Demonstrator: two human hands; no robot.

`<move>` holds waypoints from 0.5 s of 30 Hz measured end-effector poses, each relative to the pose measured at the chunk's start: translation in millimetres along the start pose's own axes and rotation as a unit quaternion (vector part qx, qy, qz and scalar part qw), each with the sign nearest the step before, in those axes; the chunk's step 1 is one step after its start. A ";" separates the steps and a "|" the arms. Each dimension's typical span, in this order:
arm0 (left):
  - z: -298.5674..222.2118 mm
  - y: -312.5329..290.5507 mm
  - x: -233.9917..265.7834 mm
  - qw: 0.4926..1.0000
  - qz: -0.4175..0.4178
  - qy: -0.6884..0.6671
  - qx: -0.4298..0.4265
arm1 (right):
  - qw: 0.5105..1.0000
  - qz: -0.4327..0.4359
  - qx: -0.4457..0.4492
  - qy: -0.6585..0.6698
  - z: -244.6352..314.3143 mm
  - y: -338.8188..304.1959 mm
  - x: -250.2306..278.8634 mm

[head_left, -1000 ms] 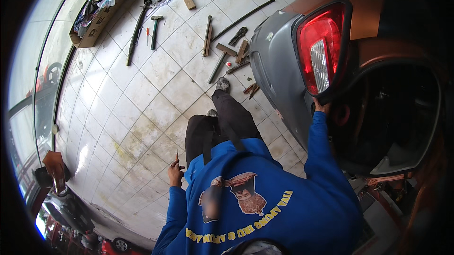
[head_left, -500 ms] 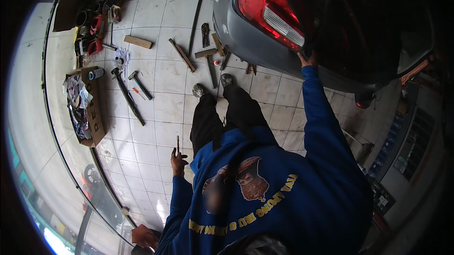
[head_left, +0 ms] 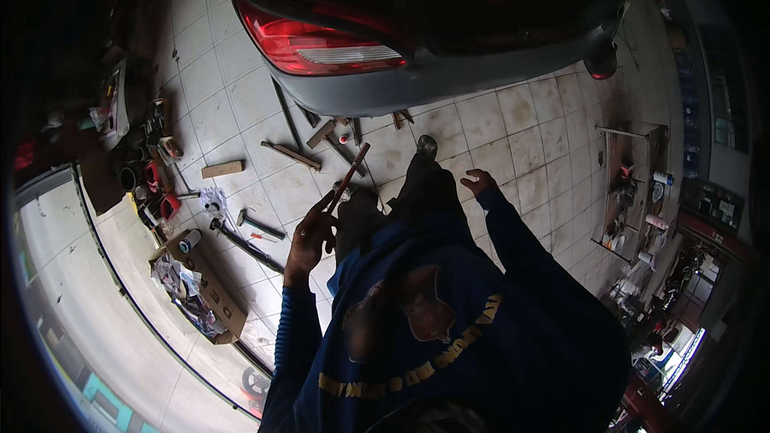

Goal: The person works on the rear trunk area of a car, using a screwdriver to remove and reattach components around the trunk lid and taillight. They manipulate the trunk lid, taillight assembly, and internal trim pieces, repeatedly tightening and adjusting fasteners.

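My left hand (head_left: 310,242) is closed round one end of a slim reddish-brown rod (head_left: 350,176), which slants up and to the right; its exact kind cannot be made out. Empty and with its fingers apart, my right hand (head_left: 480,182) hangs over the tiled floor, touching nothing. Ahead of both hands stands the rear of a car, with a grey bumper (head_left: 353,96), a red and clear tail light (head_left: 321,46) and a dark open boot (head_left: 489,4). My left hand is nearest to the floor tools.
Between me and the bumper lie a wooden-headed mallet (head_left: 321,134) and a wooden bar (head_left: 290,155). A hammer (head_left: 261,224) and a wood block (head_left: 222,169) lie at left, near a cardboard box of rubbish (head_left: 216,304). A rack (head_left: 634,192) stands at right.
My right hand has let go of the car beside the tail light and drawn back. My left hand has risen forward with the rod. The view has turned right, across the car's rear.
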State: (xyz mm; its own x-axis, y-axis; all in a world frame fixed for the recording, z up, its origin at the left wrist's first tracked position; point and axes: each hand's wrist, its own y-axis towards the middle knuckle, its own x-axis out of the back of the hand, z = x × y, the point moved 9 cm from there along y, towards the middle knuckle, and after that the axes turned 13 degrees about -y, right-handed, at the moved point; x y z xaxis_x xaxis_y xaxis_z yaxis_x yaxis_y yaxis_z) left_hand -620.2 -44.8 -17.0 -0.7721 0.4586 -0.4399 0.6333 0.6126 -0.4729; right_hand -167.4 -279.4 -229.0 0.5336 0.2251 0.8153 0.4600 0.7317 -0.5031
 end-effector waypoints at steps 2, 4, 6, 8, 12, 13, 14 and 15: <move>-31.8 56.2 -66.0 0.996 0.073 0.035 -0.041 | 0.995 0.046 -0.068 0.056 -43.3 -32.1 -22.1; -56.3 115.1 -127.5 0.992 0.089 0.082 -0.022 | 0.992 0.047 -0.097 0.071 -66.7 -50.7 -24.3; -85.8 182.0 -190.2 0.969 0.067 0.196 -0.135 | 0.985 0.038 -0.115 0.121 -75.3 -45.3 -13.3; -90.8 260.0 -239.0 0.920 0.067 0.272 -0.274 | 0.980 0.010 -0.104 0.170 -82.5 -21.9 8.8; -68.7 448.1 -327.8 0.846 0.018 0.445 -0.294 | 0.946 0.033 -0.138 0.292 -104.6 59.8 40.3; -50.3 503.6 -325.7 0.786 0.001 0.517 -0.338 | 0.927 0.057 -0.157 0.336 -99.4 81.4 51.6; -39.6 554.4 -317.4 0.715 -0.032 0.585 -0.381 | 0.908 0.082 -0.166 0.376 -91.6 113.1 66.5; -35.8 594.6 -310.0 0.720 -0.080 0.588 -0.360 | 0.902 0.085 -0.171 0.388 -96.4 128.1 76.0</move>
State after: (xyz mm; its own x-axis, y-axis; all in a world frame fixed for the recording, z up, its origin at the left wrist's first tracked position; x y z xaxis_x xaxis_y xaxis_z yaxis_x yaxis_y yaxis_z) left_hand -6.2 200.3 -134.5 -0.6104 0.3139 0.7273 0.6668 0.6992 0.2579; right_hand 0.5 -230.5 -259.1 0.8916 -0.2995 0.3397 0.4467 0.4577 -0.7687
